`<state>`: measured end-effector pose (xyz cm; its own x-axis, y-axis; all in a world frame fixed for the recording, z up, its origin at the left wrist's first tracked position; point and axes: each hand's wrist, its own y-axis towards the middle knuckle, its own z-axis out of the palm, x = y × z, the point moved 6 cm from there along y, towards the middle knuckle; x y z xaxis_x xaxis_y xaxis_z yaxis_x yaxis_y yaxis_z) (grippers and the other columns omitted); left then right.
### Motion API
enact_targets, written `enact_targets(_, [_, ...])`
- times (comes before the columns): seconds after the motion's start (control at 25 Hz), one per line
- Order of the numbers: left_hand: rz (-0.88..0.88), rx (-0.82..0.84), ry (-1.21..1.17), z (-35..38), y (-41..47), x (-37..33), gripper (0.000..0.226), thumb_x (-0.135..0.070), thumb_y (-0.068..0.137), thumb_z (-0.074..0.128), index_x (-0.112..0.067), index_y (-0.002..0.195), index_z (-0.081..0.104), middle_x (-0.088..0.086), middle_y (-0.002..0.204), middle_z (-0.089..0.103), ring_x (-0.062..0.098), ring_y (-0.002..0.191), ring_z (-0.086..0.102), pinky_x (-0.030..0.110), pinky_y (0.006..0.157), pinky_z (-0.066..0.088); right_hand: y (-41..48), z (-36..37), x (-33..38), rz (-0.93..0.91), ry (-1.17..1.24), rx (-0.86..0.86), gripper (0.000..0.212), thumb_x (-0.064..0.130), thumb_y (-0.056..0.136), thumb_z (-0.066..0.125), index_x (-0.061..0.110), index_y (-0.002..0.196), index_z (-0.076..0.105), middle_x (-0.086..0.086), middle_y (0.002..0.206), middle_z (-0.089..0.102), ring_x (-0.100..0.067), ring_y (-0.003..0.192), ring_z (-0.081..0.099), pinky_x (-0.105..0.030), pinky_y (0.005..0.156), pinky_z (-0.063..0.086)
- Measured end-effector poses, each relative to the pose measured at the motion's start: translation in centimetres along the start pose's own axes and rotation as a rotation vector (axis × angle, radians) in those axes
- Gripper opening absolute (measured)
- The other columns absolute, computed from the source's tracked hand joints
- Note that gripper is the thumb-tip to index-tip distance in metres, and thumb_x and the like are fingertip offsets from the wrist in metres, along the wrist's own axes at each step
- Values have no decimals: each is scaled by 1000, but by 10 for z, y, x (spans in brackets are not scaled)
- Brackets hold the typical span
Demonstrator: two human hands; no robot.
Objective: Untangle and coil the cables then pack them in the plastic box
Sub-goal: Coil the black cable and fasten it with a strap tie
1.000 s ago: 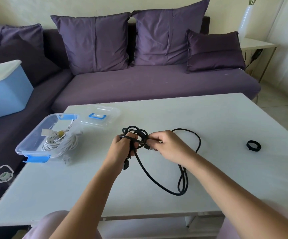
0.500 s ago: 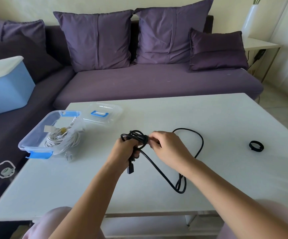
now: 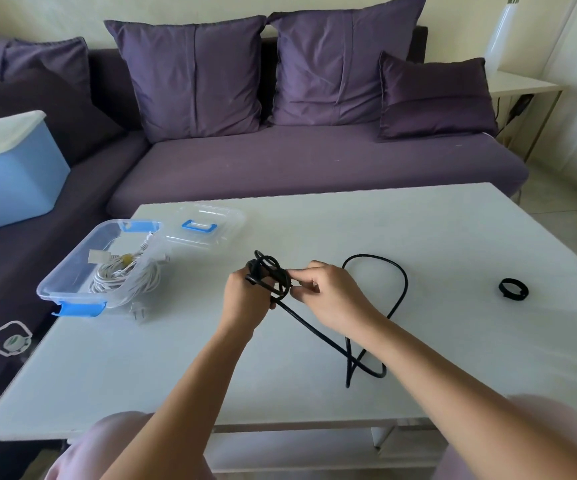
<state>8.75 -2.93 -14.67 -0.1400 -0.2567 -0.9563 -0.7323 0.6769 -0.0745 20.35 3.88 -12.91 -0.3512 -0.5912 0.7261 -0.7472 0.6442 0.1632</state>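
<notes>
A white table [image 3: 436, 237] stands before a purple sofa [image 3: 297, 164]. Over its middle, the left hand [image 3: 245, 301] grips a small coil of black cable [image 3: 271, 275], apparently to hold the loops together. The right hand [image 3: 332, 296] pinches the next turn, and slack trails right. At the far left, an open plastic box [image 3: 79, 309] holds a coiled white cable [image 3: 124, 280].

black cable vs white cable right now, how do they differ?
The black cable is half coiled, its tail loose across the table; the white cable is a full bundle. The black cable is held: the left hand grips the coil and the right hand pinches a strand. The white cable lies untouched in the plastic box, one plug out on the table. Shared: both are wound in loops.
</notes>
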Motion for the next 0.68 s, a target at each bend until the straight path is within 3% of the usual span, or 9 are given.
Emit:
enact_targets(0.2, [-129,-19,-130,-20,15,6,21,2,83,49,-8,78,67,5,58,53,9,32,36,18,40,26,2,-37,-8,13,-268,106,38,12,94,48,35,119,64,1,89,52,-18,83,54,-30,75,42])
enact_targets(0.32, [-235,-79,-446,-33,27,15,29,8,83,34,-6,78,59,10,73,59,11,31,35,18,41,25,2,-82,-32,140,-356,-18,33,11,94,47,28,113,69,4,92,56,-21,86,56,-29,76,44])
enact_targets(0.4, [-295,-139,-627,-41,31,17,26,9,84,30,-5,75,49,7,60,53,10,28,35,19,41,27,3,-111,-58,294,-459,-147,28,12,92,46,20,101,71,-2,94,65,-29,87,59,-32,76,48])
enact_targets(0.48, [-266,-116,-624,-42,31,12,27,9,85,31,-8,67,43,-1,41,40,10,28,34,21,42,26,2,-120,-80,463,-528,-142,23,12,89,48,13,96,70,-8,92,66,-32,85,60,-31,73,49])
enact_targets(0.56, [-191,-35,-559,-33,25,4,29,8,86,36,-10,65,42,-4,38,36,10,32,33,19,41,25,1,-107,-91,541,-605,-32,25,9,87,50,13,104,68,-8,97,63,-31,89,59,-29,74,46])
enact_targets(0.68, [-95,40,-414,-16,12,-6,23,9,84,37,-8,72,47,-3,45,41,9,38,34,22,46,27,4,-72,-74,356,-488,105,48,4,86,48,20,132,53,-6,131,47,-25,119,49,-29,97,41])
